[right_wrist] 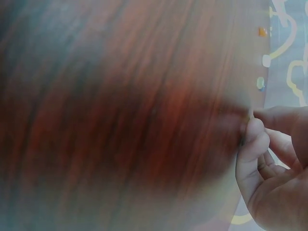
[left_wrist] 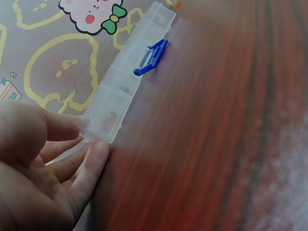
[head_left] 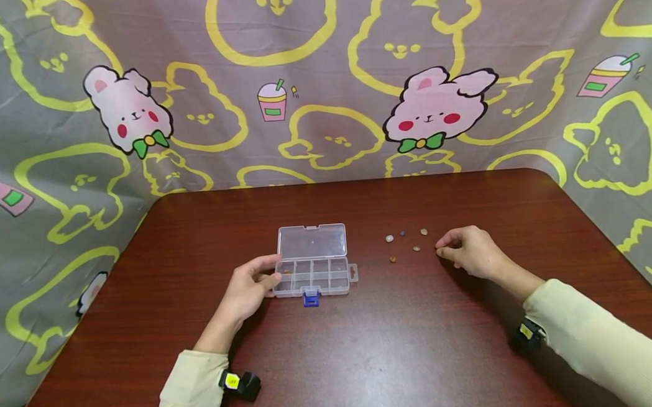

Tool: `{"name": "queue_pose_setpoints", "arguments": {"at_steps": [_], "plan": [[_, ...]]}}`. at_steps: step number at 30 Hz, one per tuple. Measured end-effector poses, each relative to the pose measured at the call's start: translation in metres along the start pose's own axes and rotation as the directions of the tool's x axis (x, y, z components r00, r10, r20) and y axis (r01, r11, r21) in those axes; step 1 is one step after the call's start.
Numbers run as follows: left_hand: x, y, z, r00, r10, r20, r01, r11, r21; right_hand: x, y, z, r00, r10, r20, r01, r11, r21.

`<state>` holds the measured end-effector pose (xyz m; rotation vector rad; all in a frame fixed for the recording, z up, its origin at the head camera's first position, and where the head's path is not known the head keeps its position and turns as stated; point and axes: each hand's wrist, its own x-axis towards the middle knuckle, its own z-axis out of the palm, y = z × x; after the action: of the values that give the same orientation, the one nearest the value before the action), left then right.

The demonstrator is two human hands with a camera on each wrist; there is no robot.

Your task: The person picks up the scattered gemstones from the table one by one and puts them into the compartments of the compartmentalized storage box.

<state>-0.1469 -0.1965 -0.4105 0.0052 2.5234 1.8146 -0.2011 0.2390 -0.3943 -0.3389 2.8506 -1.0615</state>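
Box (head_left: 338,284): clear, two rows of four compartments, sat on the table (head_left: 358,363) left of the loose stones.
Long axis: ran left-right, about parallel to the table's far edge; in the left wrist view it slanted up and right from the hand.
Lid (head_left: 312,245): open, pointed away from the person, hinge on the far long side.
Latch (head_left: 311,300): blue, near long side, pointed at the person.
Tab (head_left: 354,273): stuck out of the right short end.
Contents: one yellowish bit (head_left: 288,272), far-left compartment.
Left hand (head_left: 248,292): thumb and fingers clamped on the box's left short end.
Stones: white (head_left: 389,239), blue (head_left: 402,233), pale (head_left: 423,232), tan (head_left: 416,248), orange (head_left: 393,260); lay apart, right of the box.
Right hand (head_left: 474,251): just right of the stones, low at the tabletop; thumb and index tips together, couldn't tell if they pinched anything.
Sleeves (head_left: 194,386): pale, wrist cams (head_left: 242,384) strapped at both.
Backdrop (head_left: 316,36): cartoon-print curtain behind the table.
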Motion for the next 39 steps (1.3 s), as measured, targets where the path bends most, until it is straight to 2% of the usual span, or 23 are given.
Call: {"name": "queue_pose_setpoints", "arguments": {"at_steps": [6,14,28,34,39], "plan": [[-0.001,0.0,-0.001,1.0,0.001,0.0,-0.001,1.0,-0.002,0.0,-0.002,-0.002,1.0,0.016,0.018,-0.016,1.0,0.004],[0.0,-0.001,-0.001,1.0,0.001,-0.003,-0.001,1.0,0.003,-0.001,-0.003,-0.001,1.0,0.01,-0.001,-0.01,1.0,0.012],[0.002,-0.002,-0.001,1.0,0.007,-0.004,-0.007,1.0,-0.001,-0.001,-0.008,0.0,0.996,-0.07,-0.046,0.07,0.998,-0.008],[0.001,-0.001,0.0,1.0,0.001,-0.009,-0.001,1.0,-0.002,-0.001,-0.014,0.003,0.995,-0.079,-0.056,0.079,0.997,-0.004],[-0.001,0.0,-0.001,1.0,0.02,-0.004,-0.02,1.0,-0.02,-0.002,-0.019,0.006,0.996,-0.08,-0.046,0.08,0.997,0.006]]}}
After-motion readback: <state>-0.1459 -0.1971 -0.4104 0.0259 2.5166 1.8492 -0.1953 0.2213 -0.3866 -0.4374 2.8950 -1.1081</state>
